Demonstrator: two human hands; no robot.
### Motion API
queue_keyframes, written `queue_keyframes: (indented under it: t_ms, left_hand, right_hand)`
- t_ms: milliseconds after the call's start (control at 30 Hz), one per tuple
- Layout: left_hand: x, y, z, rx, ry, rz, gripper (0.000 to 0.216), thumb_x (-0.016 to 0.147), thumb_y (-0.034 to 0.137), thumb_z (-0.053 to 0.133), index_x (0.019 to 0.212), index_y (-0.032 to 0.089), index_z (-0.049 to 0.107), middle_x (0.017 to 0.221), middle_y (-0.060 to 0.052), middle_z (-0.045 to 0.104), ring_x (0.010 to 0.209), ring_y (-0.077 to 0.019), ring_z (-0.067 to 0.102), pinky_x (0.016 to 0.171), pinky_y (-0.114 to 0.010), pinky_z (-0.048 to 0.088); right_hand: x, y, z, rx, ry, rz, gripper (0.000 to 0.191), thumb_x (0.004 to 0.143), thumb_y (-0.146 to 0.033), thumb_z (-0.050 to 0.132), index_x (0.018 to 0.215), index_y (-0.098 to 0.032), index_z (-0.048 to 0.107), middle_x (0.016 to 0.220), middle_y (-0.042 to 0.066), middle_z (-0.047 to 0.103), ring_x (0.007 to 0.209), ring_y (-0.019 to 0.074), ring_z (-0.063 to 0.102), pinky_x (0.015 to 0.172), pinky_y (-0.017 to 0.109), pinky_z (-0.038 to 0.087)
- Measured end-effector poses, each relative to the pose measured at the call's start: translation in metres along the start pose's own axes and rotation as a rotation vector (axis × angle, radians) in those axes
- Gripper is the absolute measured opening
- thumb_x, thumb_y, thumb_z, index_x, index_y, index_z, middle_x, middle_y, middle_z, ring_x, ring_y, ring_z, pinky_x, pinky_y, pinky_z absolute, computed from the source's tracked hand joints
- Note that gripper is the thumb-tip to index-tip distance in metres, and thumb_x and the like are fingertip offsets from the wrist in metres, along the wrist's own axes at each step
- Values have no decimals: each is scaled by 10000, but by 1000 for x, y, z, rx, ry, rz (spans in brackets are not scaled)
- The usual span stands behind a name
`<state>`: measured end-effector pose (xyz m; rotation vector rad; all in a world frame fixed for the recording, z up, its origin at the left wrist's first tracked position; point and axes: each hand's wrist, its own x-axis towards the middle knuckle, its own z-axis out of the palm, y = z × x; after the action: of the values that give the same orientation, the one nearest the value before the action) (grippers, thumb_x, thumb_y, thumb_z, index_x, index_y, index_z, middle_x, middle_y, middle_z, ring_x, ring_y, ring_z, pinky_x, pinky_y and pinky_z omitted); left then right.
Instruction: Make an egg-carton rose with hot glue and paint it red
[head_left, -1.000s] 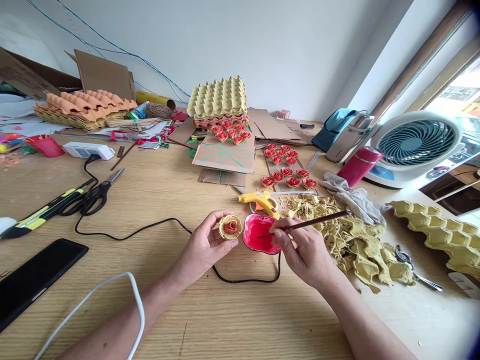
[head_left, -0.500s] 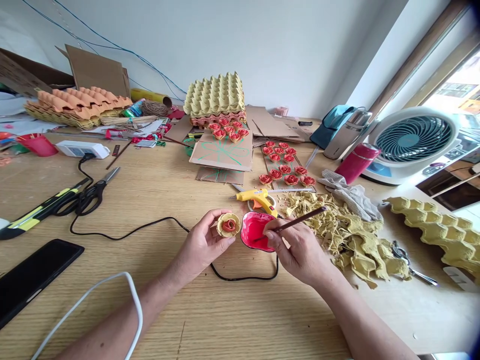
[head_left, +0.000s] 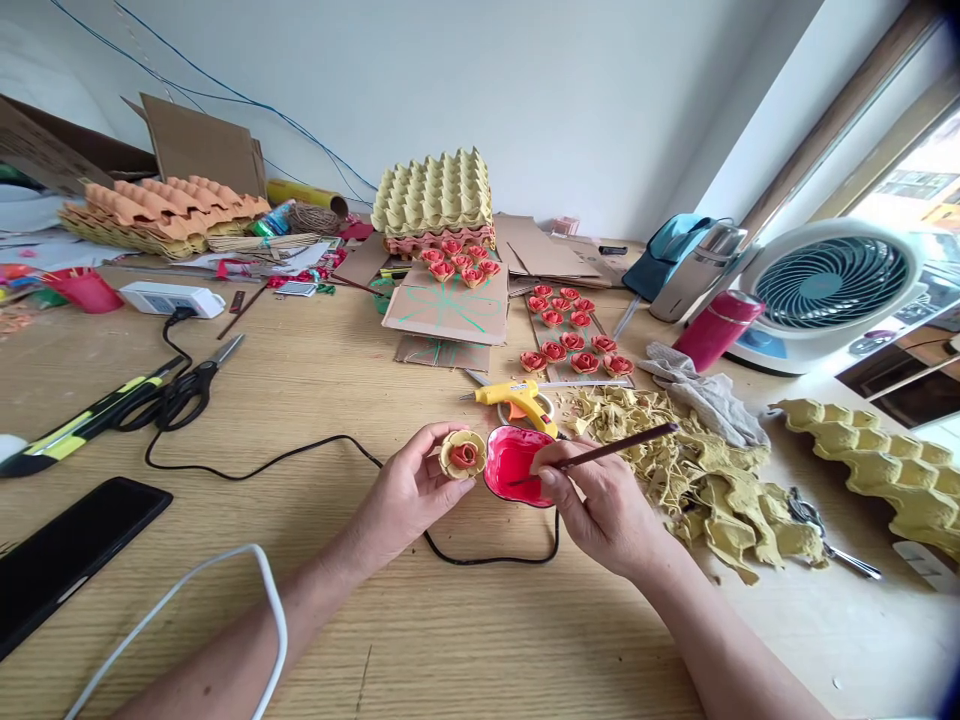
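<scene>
Between the thumb and fingers of my left hand [head_left: 409, 490] is an egg-carton flower [head_left: 463, 455], with pale yellow outer petals and a red centre. My right hand [head_left: 600, 495] pinches a dark paintbrush [head_left: 619, 443], its handle slanting up to the right. The brush's tip dips into red paint in a small wavy-rimmed bowl [head_left: 491, 490], just right of the flower. Behind the bowl lies a yellow glue gun [head_left: 517, 395]. Torn yellow egg-carton scraps [head_left: 675, 450] are heaped beyond my right hand.
Finished red flowers [head_left: 584, 362] sit on cardboard at the back, with more on a cardboard stand [head_left: 442, 310]. Left are scissors [head_left: 180, 395], a cutter knife [head_left: 75, 425] and a phone [head_left: 75, 560]. A black cord [head_left: 262, 465] crosses the table. A fan [head_left: 825, 290] stands right.
The brush handle has tilted slightly lower and to the right, its tip still in the paint. The flower in my left hand has turned a little. The whole view has shifted slightly.
</scene>
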<state>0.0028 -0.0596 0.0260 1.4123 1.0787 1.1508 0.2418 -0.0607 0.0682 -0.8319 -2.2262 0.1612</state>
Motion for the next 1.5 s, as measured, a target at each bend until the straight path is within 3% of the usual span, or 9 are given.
queue_keyframes:
  t_ms: [167, 300, 433, 667, 1000, 1200, 1500]
  left_hand:
    - [0, 5, 1, -32, -22, -17, 447, 779, 302, 796, 1167, 192, 602, 1145, -72, 729, 1040, -224, 715, 942, -353, 592]
    - [-1, 13, 3, -94, -36, -70, 447, 757, 297, 822, 1137, 186, 615, 1142, -73, 733, 1042, -225, 715, 932, -348, 597]
    - [-3, 17, 5, -140, -66, -107, 457, 745, 304, 843, 1129, 181, 628, 1131, -70, 735, 1050, -224, 708, 930, -343, 598]
    - [-5, 14, 6, -196, -121, -125, 536, 732, 354, 866, 1180, 176, 633, 1154, -87, 717, 995, -224, 711, 826, -309, 603]
    - [-6, 19, 7, -206, -141, -159, 546, 765, 424, 846, 1177, 148, 616, 1106, -90, 693, 825, -175, 695, 647, -250, 564]
    - [-5, 11, 6, -238, -127, -152, 544, 757, 403, 862, 1165, 157, 601, 1065, -64, 695, 830, -163, 690, 700, -259, 568]
    - [-5, 1, 4, -206, -141, -97, 541, 746, 363, 873, 1172, 163, 607, 1133, -78, 684, 1019, -221, 680, 829, -308, 582]
  right_hand:
    - [-2, 1, -2, 26, 44, 5, 224, 1037, -199, 459, 854, -208, 588, 776, 37, 697, 678, 173, 627, 673, 301, 492]
    - [-8, 1, -2, 71, 198, 49, 203, 1041, -193, 456, 909, -212, 608, 777, 35, 682, 662, 167, 633, 641, 295, 486]
    - [-12, -3, 1, 224, 308, 44, 180, 1045, -178, 444, 1062, -212, 621, 817, 43, 700, 704, 179, 645, 732, 345, 522]
    - [-13, -9, 6, 256, 249, 29, 186, 1053, -220, 439, 1085, -218, 622, 852, 62, 708, 790, 211, 665, 824, 397, 542]
    - [-10, -10, 4, 225, 217, 23, 168, 1024, -157, 464, 1093, -217, 605, 853, 43, 703, 767, 189, 647, 771, 341, 528]
    - [-5, -16, 2, 157, 197, -48, 152, 1018, -151, 477, 1086, -210, 599, 826, 41, 703, 714, 187, 641, 734, 337, 515]
    - [0, -20, -1, 144, 205, -115, 157, 1037, -172, 458, 1082, -188, 608, 800, 49, 692, 697, 171, 622, 704, 303, 521]
